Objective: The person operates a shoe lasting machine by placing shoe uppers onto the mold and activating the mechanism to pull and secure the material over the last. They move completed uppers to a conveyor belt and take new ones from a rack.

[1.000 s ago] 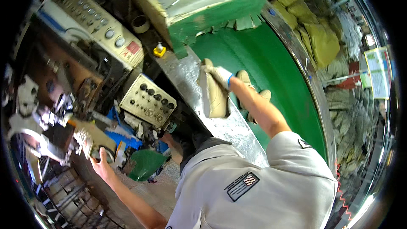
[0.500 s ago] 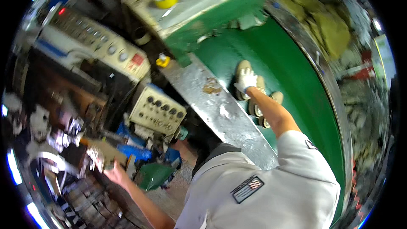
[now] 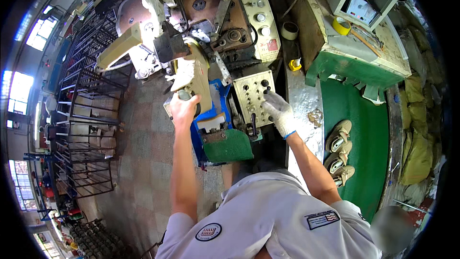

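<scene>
My bare left hand (image 3: 184, 109) has its fingers curled round a dark rounded part (image 3: 184, 95) at the near end of the machine's beige arm (image 3: 195, 76). Much of that part is hidden by the fingers. My right hand (image 3: 280, 115), in a white knit glove with a blue cuff, lies over the right edge of a beige control box (image 3: 250, 97). Its fingertips close at a black knob (image 3: 267, 89) there. Several tan shoes (image 3: 341, 136) stand in a row on the green surface (image 3: 330, 96), to the right of my right arm.
A green guard (image 3: 227, 146) and a blue tray (image 3: 218, 100) sit below the machine. A metal ledge (image 3: 306, 110) runs beside the control box. On the bench at the upper right lies yellow tape (image 3: 341, 26). Black racks (image 3: 88, 115) stand at the left.
My right hand has left the shoes on the green surface and come to the control box. My left hand is now at the machine's arm. The view has swung left toward the machine.
</scene>
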Available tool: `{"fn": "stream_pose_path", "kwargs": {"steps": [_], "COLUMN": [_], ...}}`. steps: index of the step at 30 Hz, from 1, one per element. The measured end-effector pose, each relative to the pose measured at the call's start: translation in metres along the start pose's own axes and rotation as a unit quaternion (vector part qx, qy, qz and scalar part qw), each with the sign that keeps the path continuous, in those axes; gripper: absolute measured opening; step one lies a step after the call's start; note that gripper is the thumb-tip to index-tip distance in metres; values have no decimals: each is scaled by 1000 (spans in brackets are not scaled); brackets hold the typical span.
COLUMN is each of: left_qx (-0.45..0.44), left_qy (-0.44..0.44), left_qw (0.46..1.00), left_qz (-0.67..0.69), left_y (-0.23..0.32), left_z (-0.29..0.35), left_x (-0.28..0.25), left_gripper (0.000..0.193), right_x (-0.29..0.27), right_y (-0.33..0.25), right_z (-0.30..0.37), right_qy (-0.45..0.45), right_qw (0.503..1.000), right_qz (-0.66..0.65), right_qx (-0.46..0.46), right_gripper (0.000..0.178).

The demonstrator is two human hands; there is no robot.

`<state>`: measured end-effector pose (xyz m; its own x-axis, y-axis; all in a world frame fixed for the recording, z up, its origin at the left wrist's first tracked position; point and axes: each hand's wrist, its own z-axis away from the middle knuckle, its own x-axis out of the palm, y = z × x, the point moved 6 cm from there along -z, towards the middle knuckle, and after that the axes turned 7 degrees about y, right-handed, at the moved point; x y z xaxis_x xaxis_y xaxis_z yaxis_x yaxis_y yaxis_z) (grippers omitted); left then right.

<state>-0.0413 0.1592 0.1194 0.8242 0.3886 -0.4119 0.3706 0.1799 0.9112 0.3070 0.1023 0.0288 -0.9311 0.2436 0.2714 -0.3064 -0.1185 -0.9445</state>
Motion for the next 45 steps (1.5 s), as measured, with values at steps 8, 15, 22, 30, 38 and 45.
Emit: {"fn": "stream_pose_path", "kwargs": {"steps": [8,15,22,30,38,45], "left_qx": [-250,-405,162,352,325,321], "left_qy": [-305,-509,-176,-140,-97,-126], "left_qw": [647,655,968,798,844,823], "left_qz": [653,385,-80,-469,-415,-452], "left_y": [-1,4,-29,-41,-56,-55], "left_z": [146,233,132,146,129,138], "left_x": [58,143,125,115,116,117], "left_gripper": [74,75,34,32,24,28], "right_x": [78,-6,-273,-619,-733,-767], "right_y": [-39,-59,-28,-53,34,10], "right_z": [9,13,54,97,68,-116], "right_qy": [-213,-73,202,272,170,446], "right_qw": [885,869,947,733,550,736], "right_qz": [-399,-471,-233,531,639,423], "right_qx": [111,131,87,327,510,282], "right_gripper": [82,55,35,67,37,61]}}
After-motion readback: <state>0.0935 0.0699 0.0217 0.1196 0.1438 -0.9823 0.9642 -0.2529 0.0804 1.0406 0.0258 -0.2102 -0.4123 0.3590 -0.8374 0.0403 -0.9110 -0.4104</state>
